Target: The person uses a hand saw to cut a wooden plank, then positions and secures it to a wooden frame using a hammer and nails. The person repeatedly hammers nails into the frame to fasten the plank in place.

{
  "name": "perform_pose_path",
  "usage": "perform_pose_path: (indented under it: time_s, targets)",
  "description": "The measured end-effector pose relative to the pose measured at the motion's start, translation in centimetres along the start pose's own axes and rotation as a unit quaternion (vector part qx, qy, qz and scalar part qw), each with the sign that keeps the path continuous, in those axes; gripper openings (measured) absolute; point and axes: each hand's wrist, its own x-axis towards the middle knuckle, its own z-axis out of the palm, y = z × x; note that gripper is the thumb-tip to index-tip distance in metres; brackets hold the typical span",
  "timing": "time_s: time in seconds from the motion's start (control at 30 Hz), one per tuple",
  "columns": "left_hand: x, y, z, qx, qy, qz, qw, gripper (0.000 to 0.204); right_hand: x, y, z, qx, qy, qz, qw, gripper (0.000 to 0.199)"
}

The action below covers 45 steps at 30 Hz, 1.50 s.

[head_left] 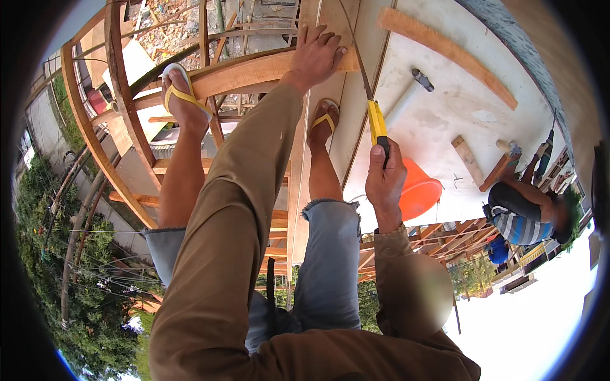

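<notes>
My right hand [386,181] is closed around the yellow and black handle of a handsaw [377,120]. Its long thin blade shows nearly edge-on and runs up past the top of the view. My left hand [316,56] lies with fingers spread on the end of a curved wooden piece [254,72], left of the blade. The wood reaches left to my sandalled left foot [184,95], which rests against it. My right foot [324,124] stands on a long board below my left hand.
On the white panel at right lie a hammer [422,80], a curved wood strip [451,54] and a wood block [467,160]. An orange plastic container [419,190] is beside my right hand. Another person [524,206] works with a power tool [544,152]. Open wooden framing [130,127] stands at left.
</notes>
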Motion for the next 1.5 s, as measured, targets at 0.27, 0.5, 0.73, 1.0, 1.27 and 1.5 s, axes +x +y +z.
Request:
perform_pose_path:
  time_s: [0.27, 0.5, 0.73, 1.0, 1.27, 1.5]
  targets:
    - [0.9, -0.2, 1.5, 0.041, -0.135, -0.071, 0.987, 0.054, 0.3, 0.5, 0.7, -0.005, 0.009, 0.008, 1.0, 0.036]
    - [1.4, 0.5, 1.2, 0.054, -0.111, -0.074, 0.99, 0.054, -0.1, -0.4, 0.4, -0.025, 0.008, 0.013, 1.0, 0.042]
    - [1.4, 0.5, 0.9, 0.046, -0.141, -0.085, 0.985, 0.061, 0.0, -0.2, 0.0, -0.031, -0.002, 0.016, 0.999, 0.03]
    - [1.3, 0.0, 1.4, 0.055, -0.108, -0.055, 0.991, 0.059, 0.2, -1.2, 0.4, -0.055, -0.001, 0.02, 0.998, 0.028]
    - [1.2, 0.0, 1.7, 0.041, -0.057, -0.047, 0.996, 0.05, -0.1, -1.6, 0.3, -0.054, -0.019, 0.024, 0.998, 0.031]
    - [1.1, 0.0, 1.7, 0.053, -0.041, -0.034, 0.997, 0.048, 0.2, -3.2, -0.1, -0.086, -0.042, 0.088, 0.991, 0.023]
